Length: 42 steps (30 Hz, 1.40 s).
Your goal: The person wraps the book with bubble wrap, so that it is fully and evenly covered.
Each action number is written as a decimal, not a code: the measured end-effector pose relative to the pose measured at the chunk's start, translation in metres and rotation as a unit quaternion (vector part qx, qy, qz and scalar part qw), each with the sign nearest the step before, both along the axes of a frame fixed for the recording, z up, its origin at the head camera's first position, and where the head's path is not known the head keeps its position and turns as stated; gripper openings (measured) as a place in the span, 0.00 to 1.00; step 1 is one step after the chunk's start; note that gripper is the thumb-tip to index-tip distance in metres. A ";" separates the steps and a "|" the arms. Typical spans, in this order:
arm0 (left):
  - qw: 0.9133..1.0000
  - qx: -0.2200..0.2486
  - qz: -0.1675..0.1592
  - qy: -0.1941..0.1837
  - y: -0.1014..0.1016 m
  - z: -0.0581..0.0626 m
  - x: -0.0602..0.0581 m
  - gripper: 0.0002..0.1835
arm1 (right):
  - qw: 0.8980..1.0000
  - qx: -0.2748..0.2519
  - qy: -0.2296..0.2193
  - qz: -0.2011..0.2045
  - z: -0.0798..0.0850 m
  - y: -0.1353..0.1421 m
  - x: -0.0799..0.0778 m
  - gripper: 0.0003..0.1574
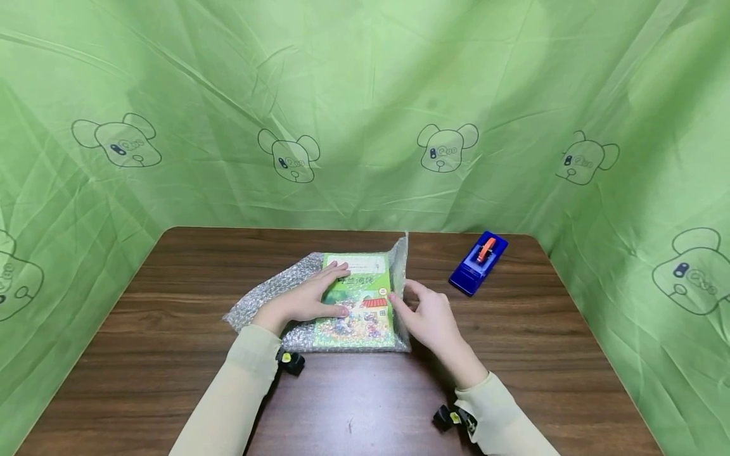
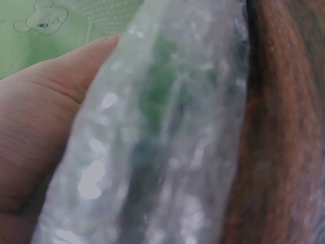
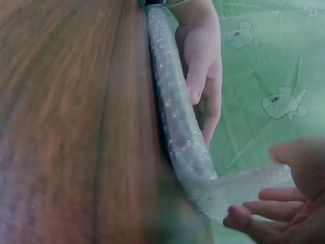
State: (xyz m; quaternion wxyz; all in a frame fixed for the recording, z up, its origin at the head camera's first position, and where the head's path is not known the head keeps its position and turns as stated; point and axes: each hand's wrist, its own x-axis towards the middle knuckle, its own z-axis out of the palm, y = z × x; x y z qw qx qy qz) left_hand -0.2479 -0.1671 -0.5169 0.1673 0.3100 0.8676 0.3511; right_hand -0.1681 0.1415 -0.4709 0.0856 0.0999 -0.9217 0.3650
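A book with a green illustrated cover lies on bubble wrap in the middle of the table. My left hand rests across the book's left part, fingers spread and thumb pointing right. On the right side, a flap of the wrap stands up from the book's edge. My right hand is at this flap, thumb towards the book and fingers on the outer side. In the right wrist view the flap passes between the thumb and the loosely extended fingers. Bubble wrap fills most of the left wrist view.
A flat blue tool with an orange piece on top lies at the back right of the dark wooden table. Green cloth with printed bear faces hangs round the back and sides.
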 end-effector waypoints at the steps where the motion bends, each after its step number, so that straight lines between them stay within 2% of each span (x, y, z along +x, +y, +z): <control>1: 1.000 -0.001 -0.001 0.001 0.000 0.000 0.000 0.56 | 1.000 -0.003 0.018 -0.010 0.002 0.000 0.000 0.23; 4: 1.000 -0.001 -0.001 0.001 0.000 0.000 -0.001 0.56 | 0.997 -0.021 0.073 -0.026 0.004 0.002 -0.003 0.13; 7: 1.000 -0.001 0.000 0.000 0.000 0.000 0.000 0.56 | 0.994 -0.073 0.084 -0.017 0.006 0.002 -0.008 0.05; 10: 1.000 0.000 0.000 -0.002 0.001 0.000 0.000 0.55 | 0.990 -0.109 0.085 0.001 0.006 -0.002 -0.012 0.04; 16: 1.000 0.005 0.005 -0.003 0.001 0.001 0.001 0.55 | 0.990 -0.110 0.068 0.049 0.003 -0.018 -0.018 0.06; 22: 1.000 0.007 0.004 -0.005 0.002 0.003 0.001 0.56 | 0.989 -0.120 0.015 0.082 0.001 -0.033 -0.024 0.10; 24: 1.000 0.003 0.004 -0.007 0.001 0.004 0.001 0.56 | 0.990 -0.108 0.005 0.090 -0.001 -0.037 -0.026 0.11; 30: 1.000 -0.013 0.017 -0.006 -0.001 0.005 0.002 0.58 | 0.991 -0.031 0.003 0.132 -0.008 -0.044 -0.035 0.14; 38: 1.000 -0.017 0.025 -0.008 -0.001 0.004 0.004 0.61 | 0.980 0.007 -0.026 0.197 -0.017 -0.036 -0.044 0.11; 42: 0.999 -0.015 0.025 -0.016 -0.001 0.003 0.003 0.60 | 0.969 0.043 -0.024 0.242 -0.018 -0.027 -0.050 0.09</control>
